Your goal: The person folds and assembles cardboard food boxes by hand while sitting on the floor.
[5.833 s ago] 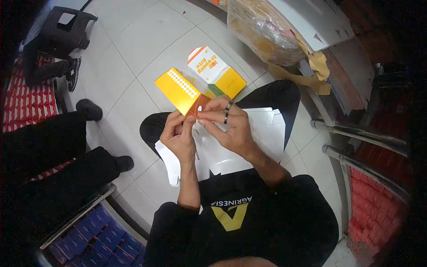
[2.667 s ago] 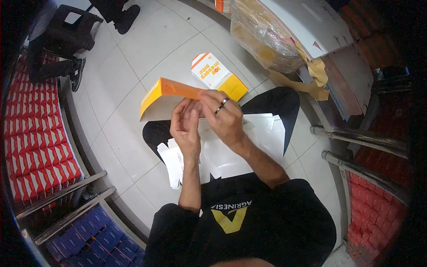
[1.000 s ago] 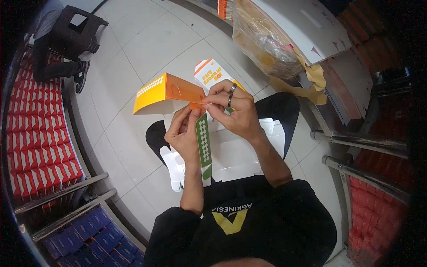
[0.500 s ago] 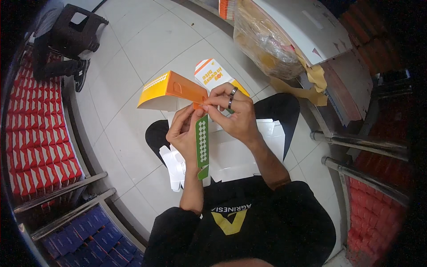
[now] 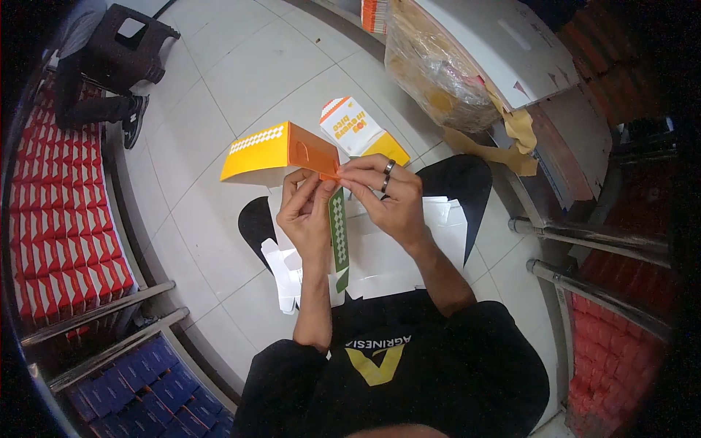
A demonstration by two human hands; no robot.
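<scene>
Between my two hands is a part-folded carton (image 5: 252, 155) with yellow and orange panels and a green side bearing white diamonds. My left hand (image 5: 305, 212) is closed on the carton near its orange corner, with the green side hanging just right of that wrist. At the same corner, the fingertips of my right hand (image 5: 388, 193) pinch a small orange flap; two dark rings are on its fingers. White unfolded card sheets (image 5: 394, 252) lie across my lap below the hands. Another white, yellow and orange carton (image 5: 358, 124) rests on the floor just beyond them.
Red-and-white boxes (image 5: 66, 241) fill a rack at the left, with blue boxes (image 5: 150, 390) below. A plastic-wrapped bundle (image 5: 438, 69) and stacked white board (image 5: 504, 44) stand at upper right. Metal rails (image 5: 591, 288) edge the right rack. Upper left are a dark stool (image 5: 120, 51) and another person's shoe (image 5: 134, 123).
The carton has turned slightly, so more of its yellow patterned panel shows and the green side looks narrower. Both hands keep hold near the orange corner, their fingers slightly shifted.
</scene>
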